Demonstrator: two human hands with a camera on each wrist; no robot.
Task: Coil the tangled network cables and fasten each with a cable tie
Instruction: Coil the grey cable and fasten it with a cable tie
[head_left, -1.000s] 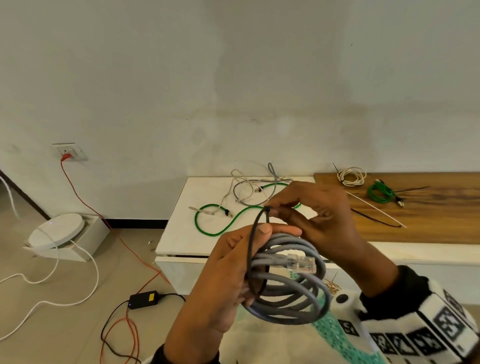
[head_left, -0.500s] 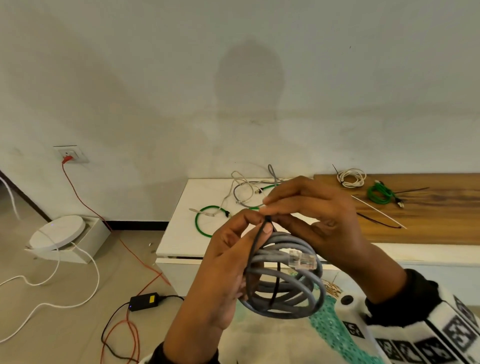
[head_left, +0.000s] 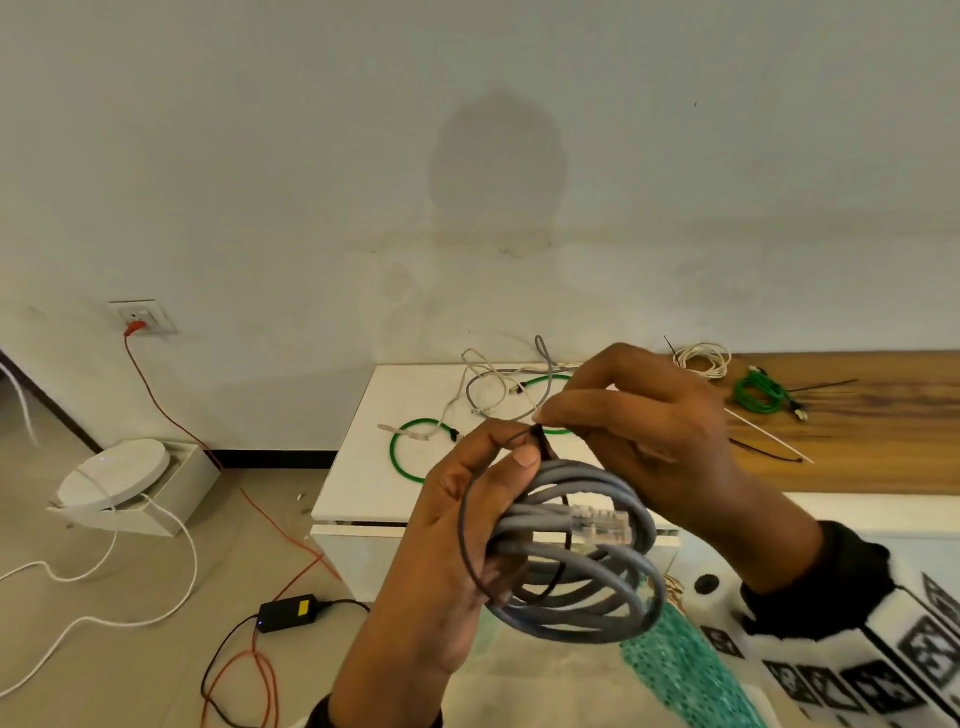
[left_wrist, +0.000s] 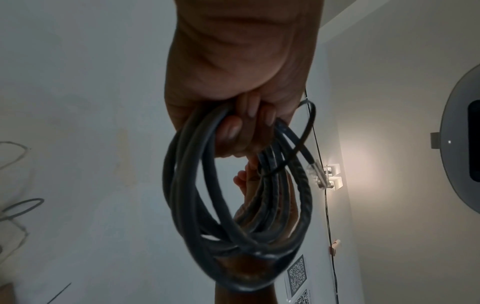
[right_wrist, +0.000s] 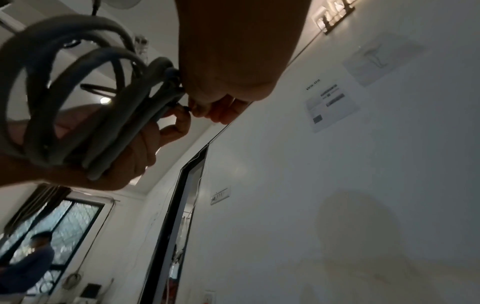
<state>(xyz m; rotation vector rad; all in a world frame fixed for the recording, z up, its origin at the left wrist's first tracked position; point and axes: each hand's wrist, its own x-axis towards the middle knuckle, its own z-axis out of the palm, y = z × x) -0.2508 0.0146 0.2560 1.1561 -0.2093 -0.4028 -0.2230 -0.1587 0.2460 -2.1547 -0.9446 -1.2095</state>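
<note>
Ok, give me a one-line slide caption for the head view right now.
Left hand holds the coiled grey network cable while the right hand pinches a black cable tie looped around it.

Office room; QR notices (left_wrist: 297, 275); cables (head_left: 756, 389)

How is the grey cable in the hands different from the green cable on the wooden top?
The grey cable is held up by the left hand; the green cable lies on the wooden top. The grey coil looks bigger and looser, the green one small and bunched. Both are coiled.
</note>
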